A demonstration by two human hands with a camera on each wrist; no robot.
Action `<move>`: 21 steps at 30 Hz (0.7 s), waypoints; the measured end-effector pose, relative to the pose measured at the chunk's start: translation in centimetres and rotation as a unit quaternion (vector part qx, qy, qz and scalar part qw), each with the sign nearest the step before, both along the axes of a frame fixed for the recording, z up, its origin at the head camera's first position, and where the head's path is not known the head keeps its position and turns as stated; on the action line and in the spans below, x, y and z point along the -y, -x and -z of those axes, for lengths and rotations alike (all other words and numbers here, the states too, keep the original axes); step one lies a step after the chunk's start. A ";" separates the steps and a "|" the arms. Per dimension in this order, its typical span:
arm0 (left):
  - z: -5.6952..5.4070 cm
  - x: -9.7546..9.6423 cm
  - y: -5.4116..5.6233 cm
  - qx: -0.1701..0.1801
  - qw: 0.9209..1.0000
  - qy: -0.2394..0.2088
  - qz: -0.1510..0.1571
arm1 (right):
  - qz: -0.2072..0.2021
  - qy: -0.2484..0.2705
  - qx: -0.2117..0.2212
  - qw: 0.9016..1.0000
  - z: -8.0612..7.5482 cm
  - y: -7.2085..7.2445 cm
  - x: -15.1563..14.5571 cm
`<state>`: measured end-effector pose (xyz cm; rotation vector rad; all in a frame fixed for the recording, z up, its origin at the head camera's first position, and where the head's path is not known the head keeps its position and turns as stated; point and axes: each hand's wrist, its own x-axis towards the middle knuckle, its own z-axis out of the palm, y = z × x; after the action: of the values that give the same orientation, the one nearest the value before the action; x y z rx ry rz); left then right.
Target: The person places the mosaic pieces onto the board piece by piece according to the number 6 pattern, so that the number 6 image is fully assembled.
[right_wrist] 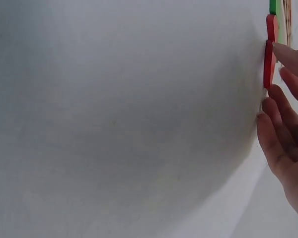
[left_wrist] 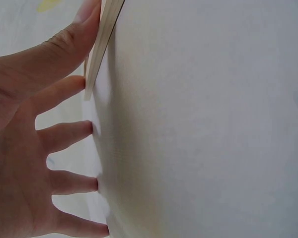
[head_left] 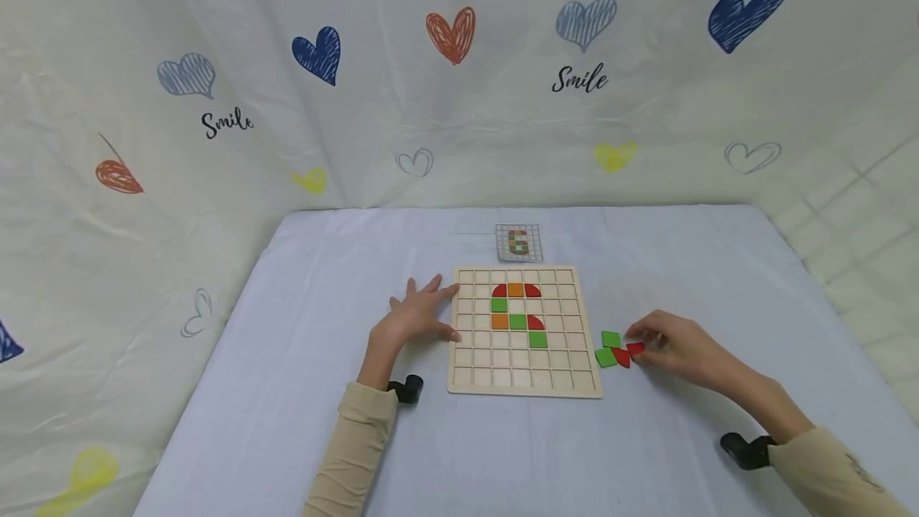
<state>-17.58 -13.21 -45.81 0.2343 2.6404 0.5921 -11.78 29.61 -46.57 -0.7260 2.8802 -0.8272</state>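
Note:
My left hand point(head_left: 416, 316) rests at the left edge of a square wooden grid board point(head_left: 488, 381), fingers spread. Its thumb and index finger touch the board's edge in the left wrist view, while the other fingertips rest on the cloth. Red, orange and green tiles form a curved figure in the board's cells. To the right of the board, my right hand point(head_left: 678, 348) has thumb and fingers curled about a red quarter-round tile point(right_wrist: 268, 64). Against that tile lies another red tile point(head_left: 621, 357), with two green square tiles point(head_left: 611, 339) beside it.
A small pattern card point(head_left: 520, 243) with a gridded coloured figure lies just behind the board. White cloth point(head_left: 323, 262) covers the table. Behind it hangs a pale curtain point(head_left: 388, 102) printed with hearts. A black wrist device point(head_left: 747, 451) sits on each forearm.

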 end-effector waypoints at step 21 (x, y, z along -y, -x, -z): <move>-0.1 0.1 -0.1 -0.005 1.000 -0.004 0.002 | 0.014 -0.009 0.051 0.999 -0.1 0.3 0.4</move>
<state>-17.46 -13.26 -45.75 0.2453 2.6462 0.6003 -12.07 29.22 -46.51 -0.6231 2.8106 -0.8142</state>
